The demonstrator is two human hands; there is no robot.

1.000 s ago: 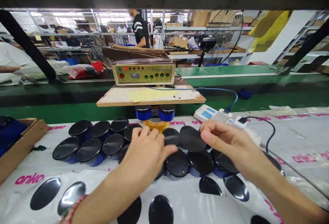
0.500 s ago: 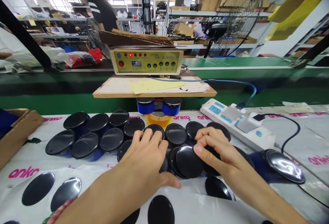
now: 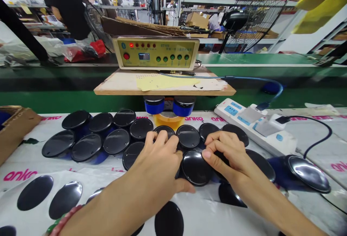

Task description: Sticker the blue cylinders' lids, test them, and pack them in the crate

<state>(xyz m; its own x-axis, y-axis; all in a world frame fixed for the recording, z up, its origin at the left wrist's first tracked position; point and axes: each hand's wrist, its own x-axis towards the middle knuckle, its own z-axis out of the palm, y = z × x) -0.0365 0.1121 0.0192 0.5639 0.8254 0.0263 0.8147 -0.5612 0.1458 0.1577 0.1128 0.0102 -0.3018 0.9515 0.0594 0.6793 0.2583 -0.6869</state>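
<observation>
A glossy black disc [image 3: 197, 168] lies over the top of a short round unit in the front row. My right hand [image 3: 226, 154] pinches the disc's upper right edge between thumb and fingers. My left hand [image 3: 164, 160] curves around the left side of that same unit, thumb along its front and fingers bent behind; the fingertips are partly hidden. Other black-topped blue cylinders [image 3: 116, 142] stand close about both hands. Below them, loose black discs [image 3: 169, 218] lie on a white sheet [image 3: 206, 218].
A cream control box [image 3: 157, 53] sits on a wooden shelf [image 3: 114, 91], above two blue units [image 3: 183, 106]. A power strip [image 3: 282, 140] with plugs and a tilted blue cylinder [image 3: 300, 172] are at right. A cardboard box [image 3: 24, 127] stands left. Behind, a person [image 3: 65, 8] stands.
The black disc has shifted from an offset position to line up over the unit's top. My head view has tilted down slightly; the person behind appears further left.
</observation>
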